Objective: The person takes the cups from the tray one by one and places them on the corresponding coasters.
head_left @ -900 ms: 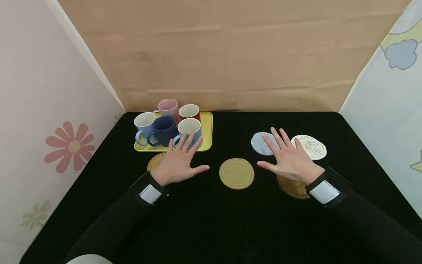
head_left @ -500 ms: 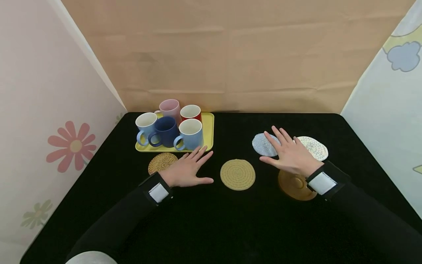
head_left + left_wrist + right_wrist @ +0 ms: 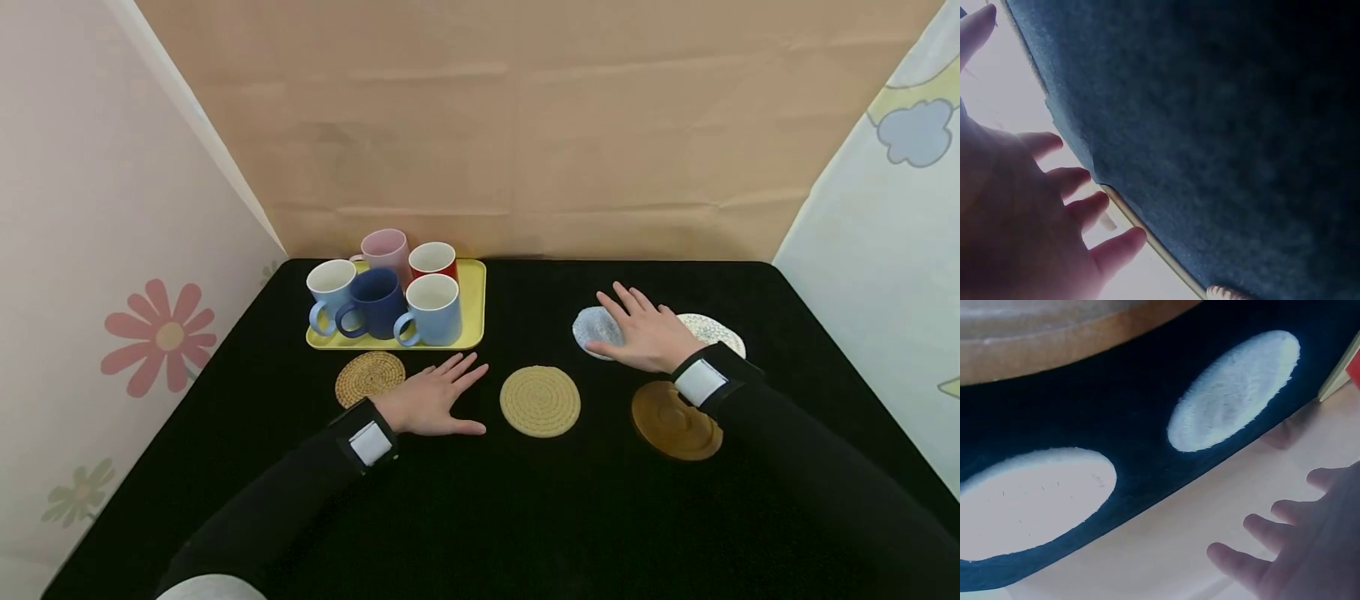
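Note:
My left hand (image 3: 431,400), fingers spread, hovers over the black table between a brown woven coaster (image 3: 370,377) and a tan coiled coaster (image 3: 540,402), holding nothing. My right hand (image 3: 647,333) is also empty with fingers extended, above a light blue coaster (image 3: 592,330) and partly in front of a white speckled coaster (image 3: 717,330). Below the right wrist lies a round brown wooden dish (image 3: 671,425), partly hidden by the sleeve. In the right wrist view, the blue coaster (image 3: 1235,390) and white coaster (image 3: 1041,500) lie apart from the fingers.
A yellow tray (image 3: 472,308) at the back left bears several mugs: a pink mug (image 3: 386,250), a red mug (image 3: 444,268), a dark blue mug (image 3: 378,304) and light blue ones, the nearest light blue mug (image 3: 438,317) at the front. A brown paper backdrop (image 3: 517,125) rises behind the table.
My left hand has drawn back from in front of the tray toward me and slightly right. The right hand has shifted a little away from me, uncovering more of the wooden dish. No object has moved.

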Demonstrator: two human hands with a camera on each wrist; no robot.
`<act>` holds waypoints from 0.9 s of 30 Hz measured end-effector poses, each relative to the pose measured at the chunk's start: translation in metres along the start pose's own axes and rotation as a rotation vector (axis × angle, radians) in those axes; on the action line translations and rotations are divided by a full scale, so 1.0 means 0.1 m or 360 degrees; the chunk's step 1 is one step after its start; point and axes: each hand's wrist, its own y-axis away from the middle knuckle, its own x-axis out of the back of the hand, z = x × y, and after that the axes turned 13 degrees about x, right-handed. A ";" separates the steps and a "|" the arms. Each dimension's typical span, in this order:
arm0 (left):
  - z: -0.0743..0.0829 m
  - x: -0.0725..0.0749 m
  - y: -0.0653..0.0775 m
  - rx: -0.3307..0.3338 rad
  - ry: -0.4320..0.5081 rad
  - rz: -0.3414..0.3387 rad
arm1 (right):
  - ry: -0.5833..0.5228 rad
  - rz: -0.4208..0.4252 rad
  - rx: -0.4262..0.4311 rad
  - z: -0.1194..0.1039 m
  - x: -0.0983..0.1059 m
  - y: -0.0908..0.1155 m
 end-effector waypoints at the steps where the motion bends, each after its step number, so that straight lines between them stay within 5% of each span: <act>1: 0.00 -0.01 0.00 0.0001 0.0005 -0.0006 | -0.0023 -0.0016 -0.0010 0.00 -0.01 -0.01; 15: 0.01 -0.03 -0.01 0.0033 0.0021 -0.0056 | -0.0304 -0.0164 -0.0140 0.08 -0.17 -0.19; 27: 0.04 0.00 -0.03 0.0063 0.0036 -0.0092 | -0.0278 -0.0211 -0.0170 0.16 -0.22 -0.24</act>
